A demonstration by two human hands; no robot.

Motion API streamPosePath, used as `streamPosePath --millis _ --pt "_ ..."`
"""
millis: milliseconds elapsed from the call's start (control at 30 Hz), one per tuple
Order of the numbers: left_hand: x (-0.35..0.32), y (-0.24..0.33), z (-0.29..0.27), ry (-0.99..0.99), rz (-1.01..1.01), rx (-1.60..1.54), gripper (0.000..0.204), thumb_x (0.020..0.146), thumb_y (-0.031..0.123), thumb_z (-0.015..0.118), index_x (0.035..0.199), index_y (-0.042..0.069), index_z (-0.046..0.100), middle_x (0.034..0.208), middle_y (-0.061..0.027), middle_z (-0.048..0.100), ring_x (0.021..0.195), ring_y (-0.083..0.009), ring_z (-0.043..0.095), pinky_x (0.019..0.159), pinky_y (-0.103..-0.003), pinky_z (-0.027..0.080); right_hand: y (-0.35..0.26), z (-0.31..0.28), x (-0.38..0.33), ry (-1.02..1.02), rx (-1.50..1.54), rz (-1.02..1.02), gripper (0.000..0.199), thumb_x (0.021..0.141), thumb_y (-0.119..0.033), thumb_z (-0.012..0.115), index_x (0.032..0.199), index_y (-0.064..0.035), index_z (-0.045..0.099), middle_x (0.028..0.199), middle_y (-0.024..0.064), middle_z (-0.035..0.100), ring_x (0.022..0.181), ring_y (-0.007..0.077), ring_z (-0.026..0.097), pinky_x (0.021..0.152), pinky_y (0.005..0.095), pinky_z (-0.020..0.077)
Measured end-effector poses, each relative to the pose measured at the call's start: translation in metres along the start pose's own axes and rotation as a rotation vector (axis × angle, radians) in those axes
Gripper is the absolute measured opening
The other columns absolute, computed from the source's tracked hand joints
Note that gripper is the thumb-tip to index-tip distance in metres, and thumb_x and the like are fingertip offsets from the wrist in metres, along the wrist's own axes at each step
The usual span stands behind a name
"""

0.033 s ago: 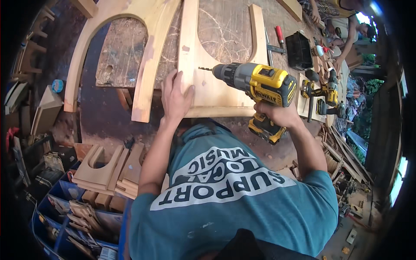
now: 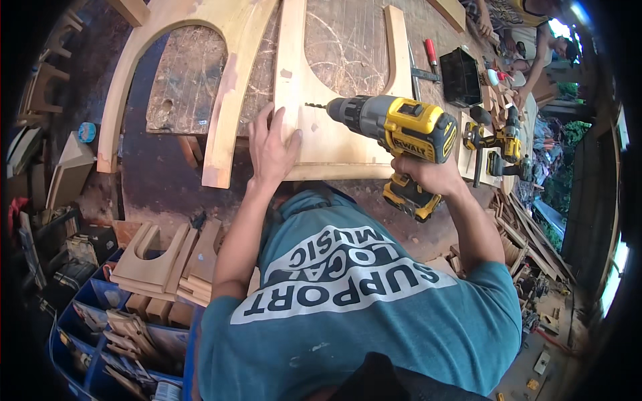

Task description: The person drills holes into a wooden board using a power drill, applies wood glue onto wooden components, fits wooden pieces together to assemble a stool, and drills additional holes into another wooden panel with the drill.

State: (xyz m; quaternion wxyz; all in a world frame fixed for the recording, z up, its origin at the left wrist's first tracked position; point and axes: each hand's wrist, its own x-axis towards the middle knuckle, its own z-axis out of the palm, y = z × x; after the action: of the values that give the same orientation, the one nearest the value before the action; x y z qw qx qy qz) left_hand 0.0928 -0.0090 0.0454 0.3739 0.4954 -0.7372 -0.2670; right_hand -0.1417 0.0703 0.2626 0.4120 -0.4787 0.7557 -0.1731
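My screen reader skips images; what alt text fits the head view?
Seen from above, a person's right hand holds a yellow cordless drill, bit pointing left over a pale wooden frame that the left hand presses flat onto a scarred workbench.

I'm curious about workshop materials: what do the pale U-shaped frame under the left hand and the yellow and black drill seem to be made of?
The pale U-shaped frame looks like bare, unfinished wood: light tan, matte, with faint grain and small patches. The yellow and black drill seems to have a moulded plastic body, smooth and slightly glossy, with a grey chuck and thin bit that look like metal, though that is less certain.
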Motion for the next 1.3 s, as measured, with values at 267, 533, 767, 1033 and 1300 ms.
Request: streamPosePath --millis 267,533,767,1033,1300 --pt "0.007 -0.004 0.008 -0.089 0.141 0.029 0.049 0.08 0.011 0.074 0.128 0.005 0.067 0.153 -0.0271 0.037 0.133 -0.0474 0.037 0.112 -0.054 0.035 -0.007 0.001 -0.001 -0.022 -0.02 0.038 0.039 0.075 -0.01 0.069 0.113 -0.0025 0.067 0.089 0.0049 0.068 0.078 0.0134 0.064 0.068 0.0329 0.0536" --pt "0.013 -0.006 0.013 -0.161 0.153 0.028 0.045 0.083 0.007 0.066 0.128 0.007 0.067 0.156 -0.0313 0.031 0.133 -0.0516 0.035 0.112 -0.056 0.034 -0.012 -0.003 0.003 -0.047 -0.069 0.031 0.04 0.075 -0.011 0.069 0.114 -0.0026 0.067 0.09 0.0056 0.068 0.08 0.0142 0.065 0.069 0.0333 0.0542" --pt "0.012 -0.008 0.013 -0.18 0.148 0.02 0.048 0.082 0.008 0.067 0.131 0.006 0.065 0.158 -0.0298 0.031 0.136 -0.0513 0.033 0.114 -0.056 0.032 -0.019 -0.003 0.006 -0.048 -0.11 0.034 0.041 0.075 -0.012 0.069 0.115 -0.0019 0.067 0.095 0.0084 0.07 0.084 0.0169 0.066 0.075 0.0348 0.0554" --pt "0.02 0.035 -0.019 0.089 0.192 -0.309 0.068 0.083 0.021 0.076 0.139 -0.008 0.051 0.149 -0.0279 0.044 0.137 -0.0446 0.042 0.114 -0.05 0.036 -0.036 -0.011 0.022 -0.119 -0.273 -0.124 0.039 0.079 -0.008 0.066 0.117 -0.0008 0.066 0.098 0.0102 0.071 0.088 0.0189 0.068 0.079 0.0346 0.056" --pt "0.104 0.152 -0.024 0.347 0.449 -0.692 0.081 0.075 0.059 0.077 0.125 -0.002 0.056 0.099 -0.0173 0.066 0.085 -0.0324 0.067 0.076 -0.044 0.054 -0.063 -0.027 0.028 -0.213 -0.211 -0.035 0.06 0.074 -0.014 0.084 0.129 -0.0057 0.061 0.12 0.0087 0.068 0.111 0.0223 0.065 0.096 0.0379 0.0522"
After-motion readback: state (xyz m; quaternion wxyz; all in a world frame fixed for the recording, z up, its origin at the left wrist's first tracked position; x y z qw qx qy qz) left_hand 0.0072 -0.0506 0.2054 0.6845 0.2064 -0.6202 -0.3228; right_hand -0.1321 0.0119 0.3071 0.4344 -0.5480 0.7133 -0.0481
